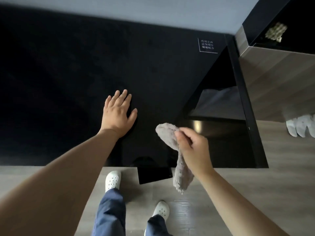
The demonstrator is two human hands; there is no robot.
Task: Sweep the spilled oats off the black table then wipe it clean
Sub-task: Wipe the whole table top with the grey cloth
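left hand [117, 114]: fingers flat on table [68, 65] | right hand [194, 148]: fingers pinch cloth [167, 135] hanging below

glossy blk table [153, 74], fluffy grey cloth [170, 138], wood-grain floor [238, 181]

Grey wall [153, 12] behind — wood-grain floor [196, 212] below.

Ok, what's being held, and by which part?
The right hand grips the fluffy grey cloth near its upper end; the left hand rests flat on the black table.
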